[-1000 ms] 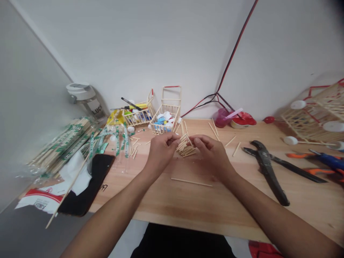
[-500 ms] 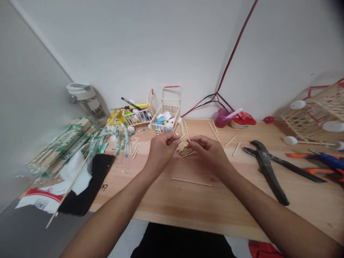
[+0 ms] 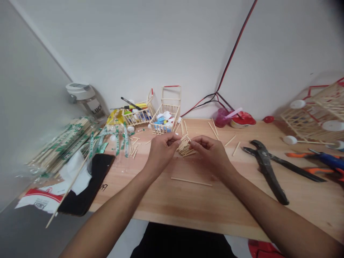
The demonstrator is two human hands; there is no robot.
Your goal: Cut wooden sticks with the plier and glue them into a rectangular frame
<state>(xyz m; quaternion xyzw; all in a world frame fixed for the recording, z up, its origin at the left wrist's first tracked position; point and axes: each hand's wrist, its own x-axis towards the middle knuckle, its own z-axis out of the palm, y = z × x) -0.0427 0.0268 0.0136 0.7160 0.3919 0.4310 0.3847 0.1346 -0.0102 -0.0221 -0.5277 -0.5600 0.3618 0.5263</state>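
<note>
Both hands meet over a small heap of short wooden sticks (image 3: 186, 147) at the middle of the table. My left hand (image 3: 164, 147) is closed in a pinch on a short wooden stick at the heap's left side. Across from it, my right hand (image 3: 208, 147) pinches a short wooden stick too, its thumb against the forefinger. The two held sticks seem to meet at an angle above the heap; whether they are joined I cannot tell. Nearer to me lies one longer stick (image 3: 191, 182), flat on the wood.
Small stick-built carts (image 3: 165, 120) holding caps and pens stand by the wall. Packaged chopsticks (image 3: 67, 145), a phone (image 3: 86, 186) and a bottle (image 3: 87, 102) are at left. At right lie black pliers (image 3: 266, 168), a red-filled bowl (image 3: 242, 121) and a larger stick model (image 3: 311, 122).
My right hand has shifted very slightly to the right. Both hands keep their pinch above the heap, and the things on the table stay put.
</note>
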